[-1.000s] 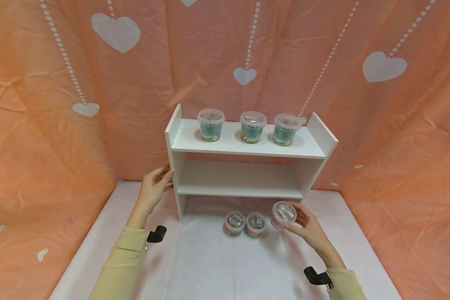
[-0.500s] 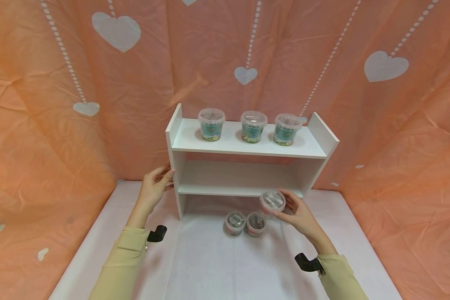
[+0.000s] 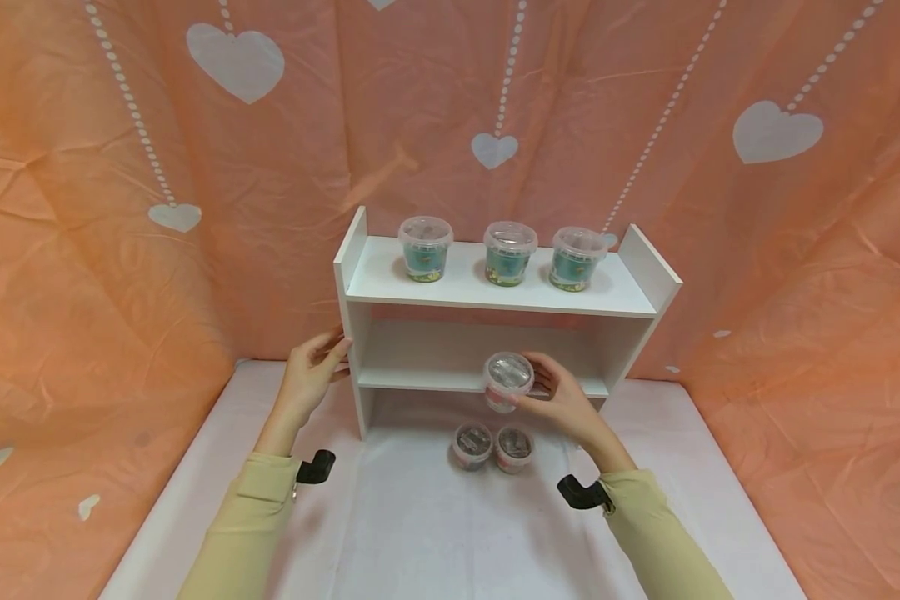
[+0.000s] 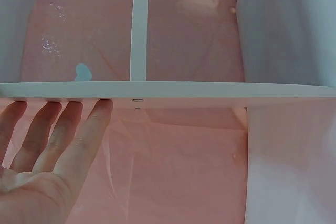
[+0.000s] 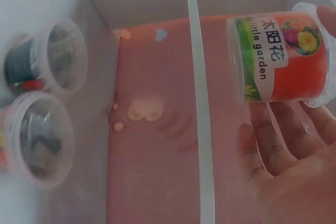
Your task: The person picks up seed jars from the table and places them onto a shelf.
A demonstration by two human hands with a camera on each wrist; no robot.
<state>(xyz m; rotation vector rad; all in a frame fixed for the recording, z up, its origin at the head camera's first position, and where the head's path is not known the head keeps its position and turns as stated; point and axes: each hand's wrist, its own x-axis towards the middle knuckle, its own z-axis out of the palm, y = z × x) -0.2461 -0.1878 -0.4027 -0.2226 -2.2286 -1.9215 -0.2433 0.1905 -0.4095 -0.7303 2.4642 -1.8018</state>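
"What's in your right hand (image 3: 566,408)?"

"A clear-lidded tub (image 3: 508,377) — my thumb on its near side, my fingers curled round the far side."

"Where is it?"

"Off the table (image 3: 420,533), at the near edge of the lower board (image 3: 427,358) of the white shelf unit (image 3: 651,267), slightly right of its middle. I can't tell whether it reaches over the board."

"What does it contain?"

"Something silvery grey shows through the lid; I can't make out what. The label (image 5: 283,59) is red and green, with flowers and the words 'little garden'."

"And your left hand (image 3: 307,383)?"

"Fingers extended, a little apart, their tips against the outer face of the left side panel (image 3: 352,250), thumb by its near edge."

"Which other tubs are there?"

"Two pinkish ones stand just beside each other on the table — left tub (image 3: 472,446), right tub (image 3: 513,448) — with dark grey contents under clear lids. On the top board (image 3: 465,287), three teal-labelled ones make a row: far-left tub (image 3: 425,250), far-middle tub (image 3: 508,254), far-right tub (image 3: 576,260). They're lidded too, their contents too small to tell."
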